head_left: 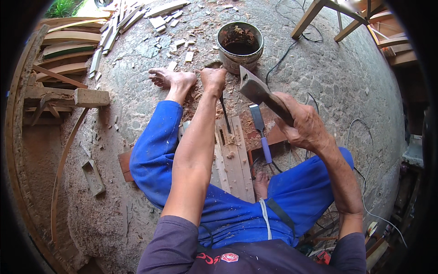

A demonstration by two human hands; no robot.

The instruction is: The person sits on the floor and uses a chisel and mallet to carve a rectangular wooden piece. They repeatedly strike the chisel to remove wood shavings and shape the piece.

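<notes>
My left hand [212, 80] is closed round the top of a long dark chisel [224, 112], whose lower end rests in a slotted wooden piece [242, 155] scattered with shavings between my legs. My right hand [303, 119] grips a heavy flat-headed hammer [255, 89], raised to the right of the chisel. A wide chisel with a purple handle [266, 149] lies just right of the slotted piece, on a reddish board. My bare left foot [175, 78] is beside my left hand; my right foot [261, 185] is tucked by the wood.
A stained bucket [248, 62] stands ahead. Offcuts [159, 20] lie scattered on the rough floor [365, 100]. Curved timber [66, 48] and a wooden block [91, 97] are at left. Wooden trestle legs [308, 20] stand at upper right; cables [363, 187] run along the right.
</notes>
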